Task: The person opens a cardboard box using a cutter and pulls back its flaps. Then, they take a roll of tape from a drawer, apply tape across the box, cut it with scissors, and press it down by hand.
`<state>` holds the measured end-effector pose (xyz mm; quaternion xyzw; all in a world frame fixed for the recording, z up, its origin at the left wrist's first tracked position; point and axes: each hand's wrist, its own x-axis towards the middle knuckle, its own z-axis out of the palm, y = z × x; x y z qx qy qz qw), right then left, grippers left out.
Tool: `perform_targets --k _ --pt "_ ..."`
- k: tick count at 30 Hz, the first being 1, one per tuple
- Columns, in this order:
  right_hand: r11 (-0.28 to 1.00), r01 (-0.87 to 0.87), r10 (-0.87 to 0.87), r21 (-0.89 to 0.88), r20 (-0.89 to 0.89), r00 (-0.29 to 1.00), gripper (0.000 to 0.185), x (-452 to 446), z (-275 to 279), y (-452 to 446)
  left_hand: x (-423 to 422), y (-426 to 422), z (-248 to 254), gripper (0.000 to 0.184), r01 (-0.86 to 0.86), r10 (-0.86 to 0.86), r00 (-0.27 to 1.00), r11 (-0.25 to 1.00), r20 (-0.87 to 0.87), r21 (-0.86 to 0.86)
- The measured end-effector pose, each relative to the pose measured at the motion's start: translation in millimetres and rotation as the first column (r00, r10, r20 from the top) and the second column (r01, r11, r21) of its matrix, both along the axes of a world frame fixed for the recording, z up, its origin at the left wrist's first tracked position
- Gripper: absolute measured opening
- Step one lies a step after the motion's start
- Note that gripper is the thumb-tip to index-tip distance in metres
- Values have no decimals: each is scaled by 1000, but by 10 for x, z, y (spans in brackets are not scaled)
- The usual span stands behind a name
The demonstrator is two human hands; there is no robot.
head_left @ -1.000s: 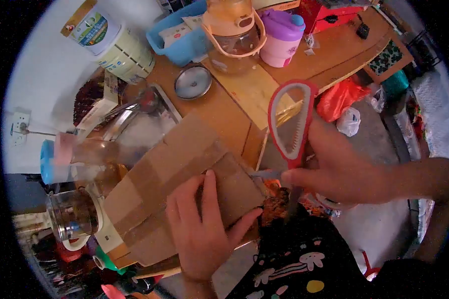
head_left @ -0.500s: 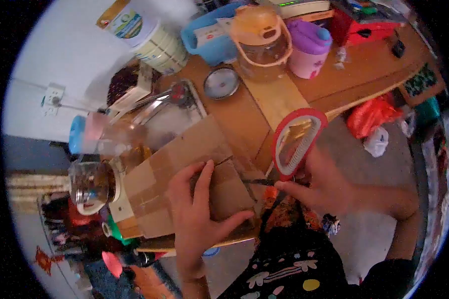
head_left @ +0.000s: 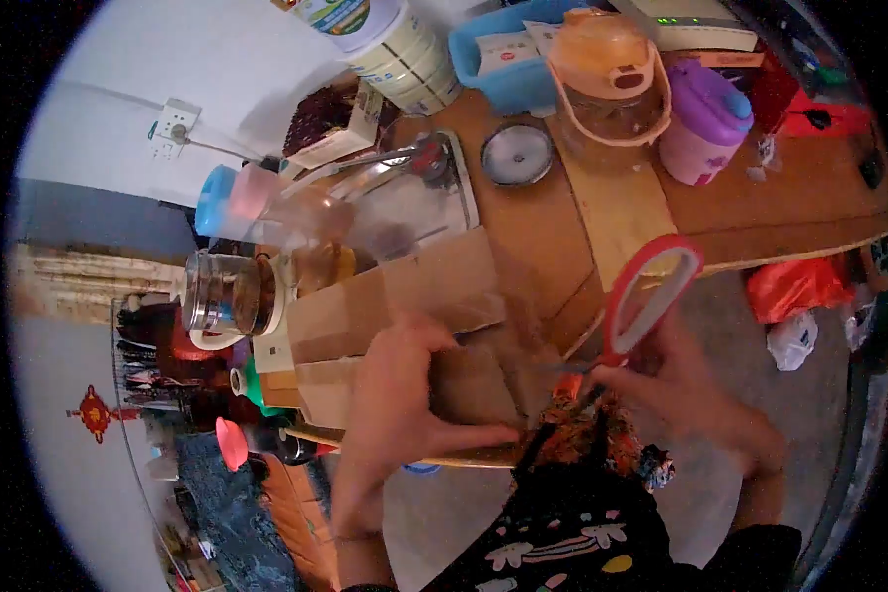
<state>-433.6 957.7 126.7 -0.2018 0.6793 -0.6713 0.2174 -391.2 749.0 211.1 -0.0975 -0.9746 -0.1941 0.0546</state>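
A brown cardboard box (head_left: 395, 296) with clear tape lies on the near edge of the table. Across its near part, my left hand (head_left: 395, 395) grips it, the thumb stretched along the near side and the fingers bent over the top near a slit between the flaps. My right hand (head_left: 676, 385) is closed round scissors (head_left: 617, 306) with a red handle lined in white. The large handle loop stands up above the hand. The blades point left toward the box's right end; they are blurred, and I cannot tell whether they touch it.
Behind the box are a metal tray (head_left: 469, 183), a round lid (head_left: 518, 155), an orange-lidded jug (head_left: 607, 79), a purple-lidded pot (head_left: 705, 123) and a blue basket (head_left: 498, 74). A glass jar (head_left: 229, 293) stands left. A red bag (head_left: 799, 288) lies beyond the table's right edge.
The view has swung left, so the table things sit farther right. My right hand and the scissors have drawn slightly away from the box. My left hand stays on the box, its fingers more bent.
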Motion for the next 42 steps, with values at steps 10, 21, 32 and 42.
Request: perform_targets --k 10,21,32,42 --pt "945 -71 194 320 -372 908 53 -324 311 -12 85 -29 11 50 157 -174 975 980 -139 -124" --pt "924 81 -138 373 129 982 57 -438 802 -427 105 207 -418 7 22 61 616 995 -785 95" --pt "973 -46 -19 228 275 961 57 -652 840 -1104 119 -52 -627 9 33 2 642 999 -767 31" --pt "976 32 -76 217 200 977 54 -593 885 -1169 141 -240 -526 11 52 -90 732 996 -675 -76"
